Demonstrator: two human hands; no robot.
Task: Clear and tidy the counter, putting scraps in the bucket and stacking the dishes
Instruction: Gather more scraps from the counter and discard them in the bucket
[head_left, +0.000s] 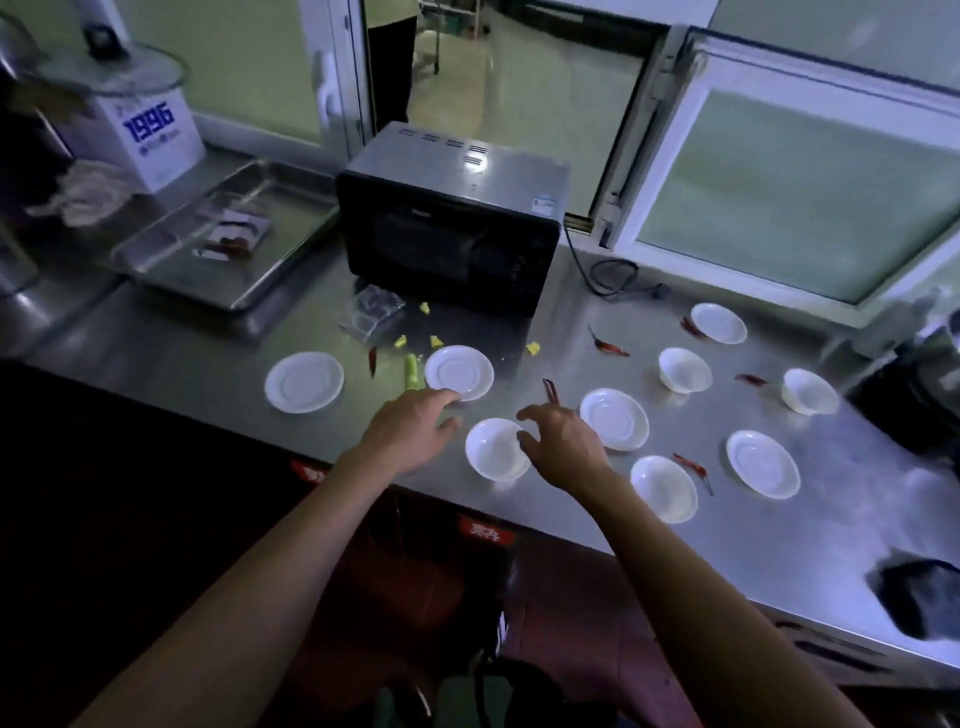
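Currently both hands over desk, holding nothing. Left hand fingers relaxed, tips touching saucer rim just ahead. Right hand fingers spread and loosely curled, at edge of bowl between both hands. Chili just beyond right fingertips.

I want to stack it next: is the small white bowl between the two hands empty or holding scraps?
Empty: the small white bowl shows only a clean white inside, upright on the steel counter.
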